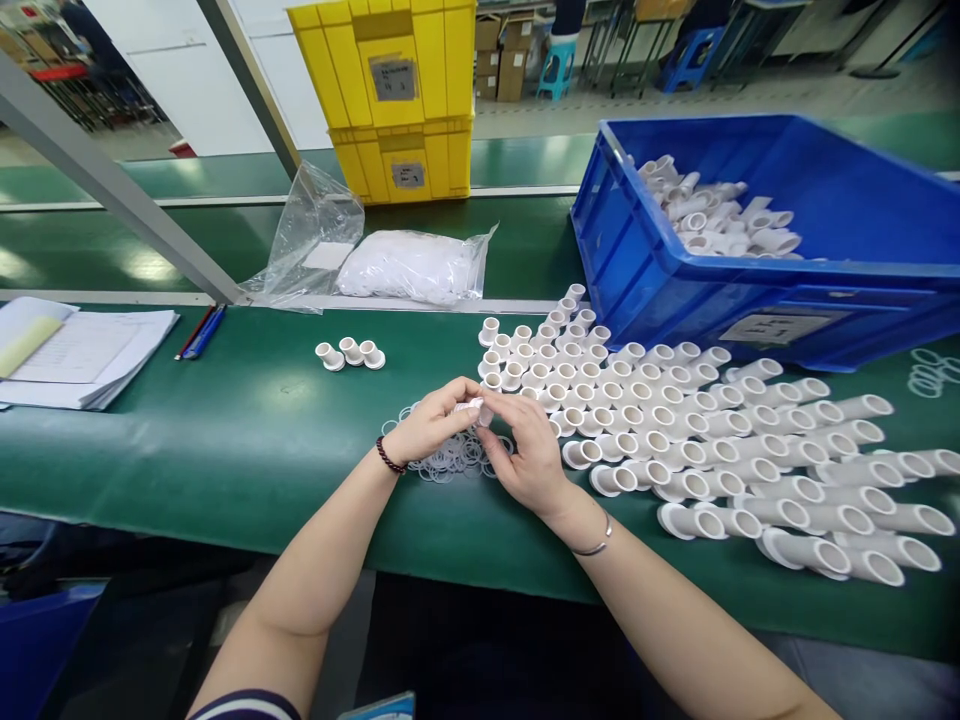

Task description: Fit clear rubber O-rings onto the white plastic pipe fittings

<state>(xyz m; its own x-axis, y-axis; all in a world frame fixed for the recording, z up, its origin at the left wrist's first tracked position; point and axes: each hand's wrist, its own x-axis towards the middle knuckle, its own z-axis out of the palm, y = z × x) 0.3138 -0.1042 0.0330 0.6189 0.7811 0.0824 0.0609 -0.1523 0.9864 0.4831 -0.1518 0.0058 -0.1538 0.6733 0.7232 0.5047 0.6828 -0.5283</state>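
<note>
Both my hands meet over the green tabletop [247, 450], around one white flanged plastic tube [484, 412]. My left hand [435, 425] is closed on it, thumb and fingers pinching. From the other side, the fingers of my right hand [529, 450] close on the same tube, partly covering it. Whether a ring sits on the tube cannot be made out. Beneath my hands lies a heap of thin clear rings [450, 462]. To the right stand rows of white flanged tubes [664, 420], upright on their flanges. Three more tubes [350, 351] stand apart, beyond my left hand.
A blue bin [750, 290] of loose white tubes stands at the back right. Yellow crates [405, 100] are stacked behind a filled clear bag [416, 266]. Papers [97, 350] and pens [202, 332] lie left. A metal post [127, 180] slants across the left side.
</note>
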